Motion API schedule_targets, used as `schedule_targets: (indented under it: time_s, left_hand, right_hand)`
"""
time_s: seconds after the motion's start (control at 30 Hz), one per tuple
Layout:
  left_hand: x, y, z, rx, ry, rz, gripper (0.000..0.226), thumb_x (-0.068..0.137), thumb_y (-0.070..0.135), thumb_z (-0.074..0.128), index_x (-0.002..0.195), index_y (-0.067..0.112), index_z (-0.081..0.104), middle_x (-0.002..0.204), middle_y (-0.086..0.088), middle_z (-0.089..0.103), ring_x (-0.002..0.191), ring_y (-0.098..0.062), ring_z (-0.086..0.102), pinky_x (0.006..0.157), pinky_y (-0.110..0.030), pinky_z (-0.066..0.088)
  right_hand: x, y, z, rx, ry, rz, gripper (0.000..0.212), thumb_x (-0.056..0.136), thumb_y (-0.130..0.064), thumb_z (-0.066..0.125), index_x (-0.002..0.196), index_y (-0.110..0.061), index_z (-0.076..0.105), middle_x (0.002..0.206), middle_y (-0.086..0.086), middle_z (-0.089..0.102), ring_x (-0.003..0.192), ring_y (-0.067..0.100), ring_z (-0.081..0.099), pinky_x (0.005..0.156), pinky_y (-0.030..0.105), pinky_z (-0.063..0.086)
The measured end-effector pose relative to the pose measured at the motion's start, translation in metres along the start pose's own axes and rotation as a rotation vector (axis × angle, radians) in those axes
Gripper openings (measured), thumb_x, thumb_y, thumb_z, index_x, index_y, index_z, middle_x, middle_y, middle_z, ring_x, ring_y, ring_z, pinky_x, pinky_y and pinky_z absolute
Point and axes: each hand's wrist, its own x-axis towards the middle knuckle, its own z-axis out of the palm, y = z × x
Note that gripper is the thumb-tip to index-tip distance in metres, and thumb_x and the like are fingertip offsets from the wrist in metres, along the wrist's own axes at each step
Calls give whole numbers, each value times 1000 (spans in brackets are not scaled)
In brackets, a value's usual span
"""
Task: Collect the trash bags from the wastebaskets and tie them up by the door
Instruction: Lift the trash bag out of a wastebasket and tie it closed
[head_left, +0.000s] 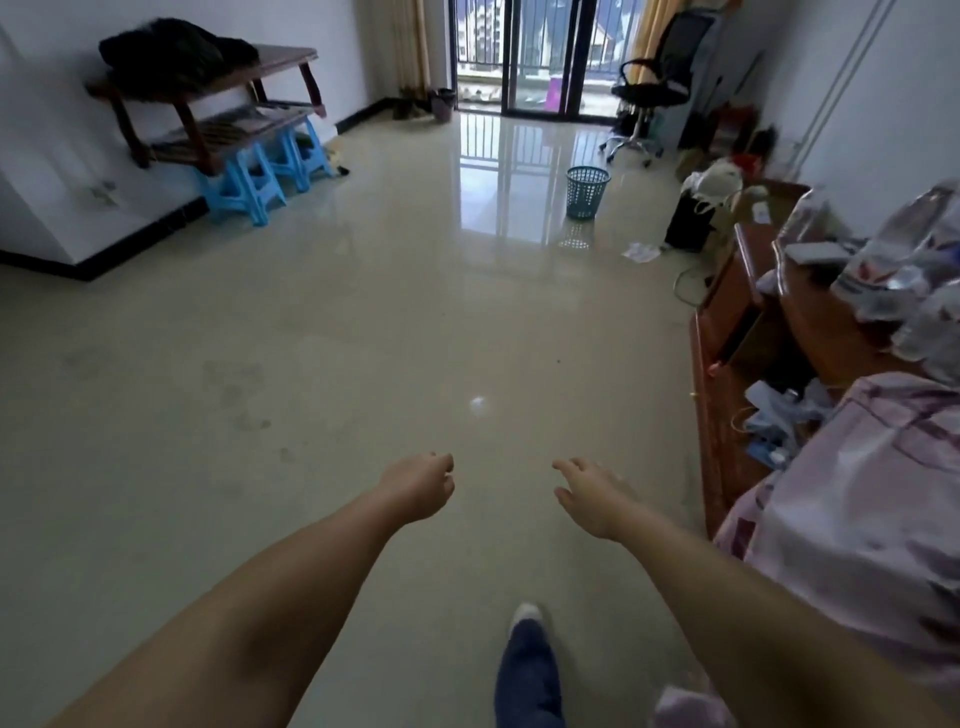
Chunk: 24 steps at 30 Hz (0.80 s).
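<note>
Glossy pale tile floor (322, 332) fills the room. A teal mesh wastebasket (587, 191) stands on it at 1 o'clock, well ahead of both hands, near the glass balcony door (519, 52) at 12 o'clock; whether a bag lines it cannot be told. A second, darker bin (443, 103) sits beside the curtain at 12 o'clock. The left hand (418, 486) reaches forward with fingers loosely curled, grasping nothing. The right hand (592, 496) stretches out with fingers relaxed and spread, also holding nothing. 2 blue stools (260, 179) stand under a wooden bench (218, 98) at 10 o'clock. An office chair (652, 88) is at 1 o'clock, a cluttered wooden cabinet (727, 332) at 3 o'clock.
</note>
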Motion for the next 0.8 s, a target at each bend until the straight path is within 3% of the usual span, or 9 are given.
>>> schedule_targets:
  time_s: [0.3,0.53,0.8]
  left_hand:
    - [233,-34,-102,-108,11,-110,35,96,29,38,126,17,50,131,-9,56,119,-29,53,98,-39,44]
    - [415,-105,-167,-118,14,-164,34,94,27,38,123,16,52,130,-12,57,117,-30,54,95,-37,44]
    - [619,-186,-281,-63,-25,-150,34,95,28,38,123,18,52,131,-10,56,119,-30,52,96,-37,42]
  right_hand:
    - [252,31,-137,-87,-74,-76,47,97,-34,34,142,-20,30,149,9,33,133,32,38,109,46,33]
    - [459,6,-206,-119,-105,-148,48,98,-34,32,143,-20,27,150,9,30,133,33,37,110,46,32]
    - [677,-34,-305,-39,-70,-92,47,98,-33,34,143,-20,30,150,9,31,135,31,33,108,47,29]
